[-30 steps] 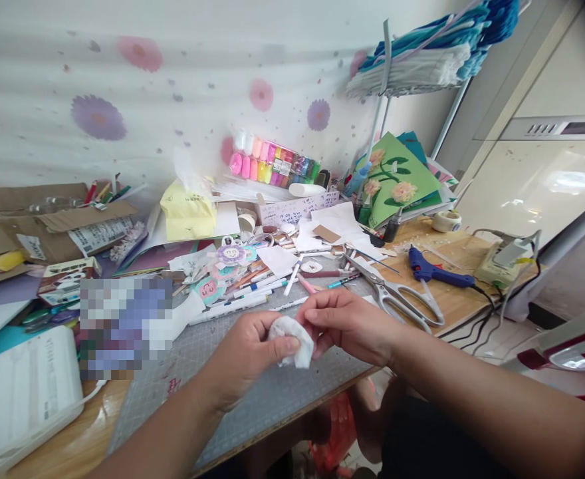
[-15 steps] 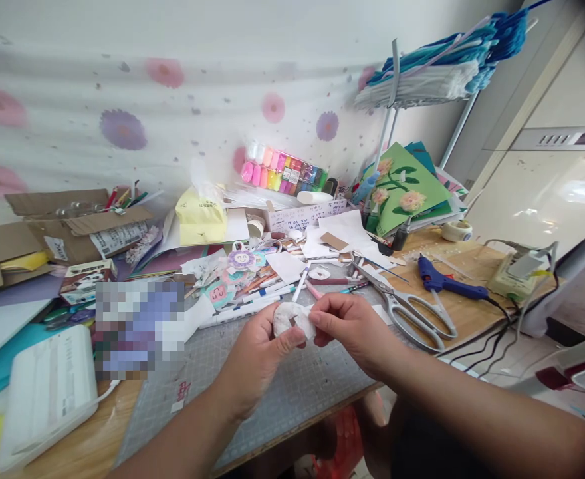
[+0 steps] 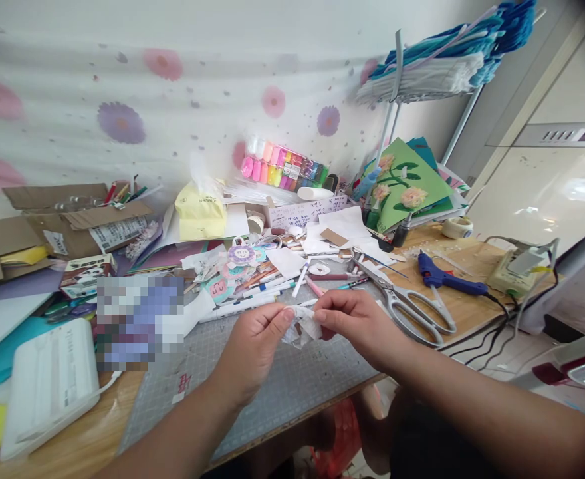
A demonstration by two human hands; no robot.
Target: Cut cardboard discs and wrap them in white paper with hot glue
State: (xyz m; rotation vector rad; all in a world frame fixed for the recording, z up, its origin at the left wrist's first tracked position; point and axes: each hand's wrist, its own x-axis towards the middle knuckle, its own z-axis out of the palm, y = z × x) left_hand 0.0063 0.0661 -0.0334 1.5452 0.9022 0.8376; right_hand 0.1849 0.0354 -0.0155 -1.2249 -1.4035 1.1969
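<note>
Above the grey cutting mat [image 3: 292, 392], both hands grip a thin white piece that looks like tissue or paper [image 3: 306, 326]. My left hand [image 3: 253, 349] pinches its left edge between thumb and fingers. On the opposite side, my right hand [image 3: 355, 327] has its fingertips closed on the right edge. The piece is creased and partly unfolded, and its lower part hangs between the hands. Just beyond the fingers lie several markers [image 3: 300, 279] and a small white ring-shaped piece [image 3: 320, 269]. Large scissors [image 3: 388, 287] rest to the right of my right hand.
A blue glue gun [image 3: 449, 283] and a power strip [image 3: 514, 273] with cables occupy the right side. On the left are a white device [image 3: 50, 389] and cardboard boxes [image 3: 93, 229]. Paper scraps, a yellow tissue pack [image 3: 200, 213] and coloured clay packs [image 3: 285, 169] crowd the back.
The white piece was a flat rounded shape facing me; now it is tilted and opened out, its loose part hanging down. Both hands keep their grip, with the left wrist slightly turned.
</note>
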